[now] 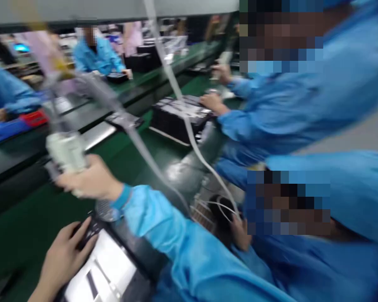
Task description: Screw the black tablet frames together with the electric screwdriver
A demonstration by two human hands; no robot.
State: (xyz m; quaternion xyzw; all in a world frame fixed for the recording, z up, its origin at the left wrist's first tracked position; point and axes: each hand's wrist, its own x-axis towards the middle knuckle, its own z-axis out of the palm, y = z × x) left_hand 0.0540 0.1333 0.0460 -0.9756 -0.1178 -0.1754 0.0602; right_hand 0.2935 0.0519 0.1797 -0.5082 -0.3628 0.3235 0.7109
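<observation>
My right hand (91, 178), in a blue sleeve with a blue band at the wrist, is wrapped round a pale electric screwdriver (67, 152). It is lifted above the bench and blurred; its tip is not clearly visible. At the lower left my left hand (64, 253) lies with fingers stretched over the edge of a black unit with a bright white panel (105, 268). The unit sits close to my body, partly cut off by the frame's bottom. Below my right wrist is a small round metallic dish (105, 210), partly hidden by my sleeve.
The green conveyor bench (126, 155) runs away from me. Another black unit (176, 119) stands farther along, under a co-worker's hand (212, 102). A white hose (189, 126) hangs across the view. A second co-worker crouches at right; others sit opposite. A blue and red bin (19, 126) is at left.
</observation>
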